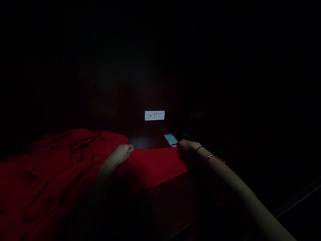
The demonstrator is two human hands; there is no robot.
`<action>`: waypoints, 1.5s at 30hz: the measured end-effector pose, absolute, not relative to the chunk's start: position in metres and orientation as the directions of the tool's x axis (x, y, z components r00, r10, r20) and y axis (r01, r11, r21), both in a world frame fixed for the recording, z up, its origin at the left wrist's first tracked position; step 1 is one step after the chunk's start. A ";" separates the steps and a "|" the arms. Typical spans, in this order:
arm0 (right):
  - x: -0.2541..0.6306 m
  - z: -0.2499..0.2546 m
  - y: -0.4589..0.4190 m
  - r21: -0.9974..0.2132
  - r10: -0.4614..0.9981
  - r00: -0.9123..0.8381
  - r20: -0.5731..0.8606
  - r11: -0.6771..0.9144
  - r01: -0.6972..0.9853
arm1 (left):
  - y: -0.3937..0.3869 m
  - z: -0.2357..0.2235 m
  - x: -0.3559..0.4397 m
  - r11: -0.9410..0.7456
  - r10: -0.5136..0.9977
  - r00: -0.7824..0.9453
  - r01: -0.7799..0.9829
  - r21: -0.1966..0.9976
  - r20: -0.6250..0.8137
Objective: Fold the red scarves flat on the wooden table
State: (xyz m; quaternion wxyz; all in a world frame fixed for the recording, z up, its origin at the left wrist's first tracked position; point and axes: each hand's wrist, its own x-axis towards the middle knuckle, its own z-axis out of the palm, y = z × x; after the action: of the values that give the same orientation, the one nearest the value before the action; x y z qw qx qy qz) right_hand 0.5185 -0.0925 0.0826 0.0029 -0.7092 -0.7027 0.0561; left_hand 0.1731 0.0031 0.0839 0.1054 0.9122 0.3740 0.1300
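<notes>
A red cloth [157, 164] lies spread on a dark wooden surface, its far edge running straight between my two hands. My left hand [122, 153] is closed on the far left part of that edge, fingers curled in. At the far right corner, my right hand [188, 145] pinches the same cloth; bands circle its wrist. Just beyond the right fingers lies a phone [171, 140] with a lit screen, partly hidden by the hand. To the left, more red cloth [75, 157] is heaped in loose folds; whether it joins the flat piece I cannot tell.
A white socket plate [154, 115] is fixed to the dark wall behind. The bare dark tabletop [147, 142] shows between the cloth and the wall. Its front edge falls into shadow below the cloth. Most of the surroundings are too dark to make out.
</notes>
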 end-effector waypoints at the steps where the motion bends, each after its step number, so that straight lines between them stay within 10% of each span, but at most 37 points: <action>1: 0.520 0.091 -0.099 -0.088 0.998 0.013 -0.056 -0.018 0.996 | 0.003 0.085 0.172 -0.689 0.719 0.679 0.667 0.283 0.150; 8: 0.514 0.159 -0.160 -0.202 0.797 0.064 0.601 0.074 0.977 | -0.019 0.114 0.167 -0.714 0.698 0.609 0.636 0.293 0.378; 18: 0.504 0.162 -0.188 -0.086 0.698 0.025 0.716 0.052 0.995 | -0.025 0.122 0.157 -0.706 0.707 0.599 0.630 0.323 0.376; 28: 0.523 0.156 -0.207 -0.010 0.858 0.018 0.514 -0.015 1.000 | -0.027 0.128 0.140 -0.721 0.577 0.798 0.396 0.569 0.176; 36: 0.547 0.070 -0.126 0.108 0.970 0.225 0.091 -0.234 0.966 | 0.001 0.048 0.194 -0.590 0.790 0.613 0.763 0.266 -0.008; 45: 0.497 0.026 -0.098 0.017 0.945 0.244 0.218 -0.253 0.967 | 0.017 0.011 0.202 -0.542 0.808 0.581 0.800 0.259 -0.102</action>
State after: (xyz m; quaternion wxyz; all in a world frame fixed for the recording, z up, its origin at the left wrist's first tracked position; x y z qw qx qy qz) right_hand 0.4970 -0.0984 0.0258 0.0604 -0.7863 -0.6080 -0.0921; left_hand 0.2015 0.0165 0.0113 0.1399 0.8779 0.4577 0.0149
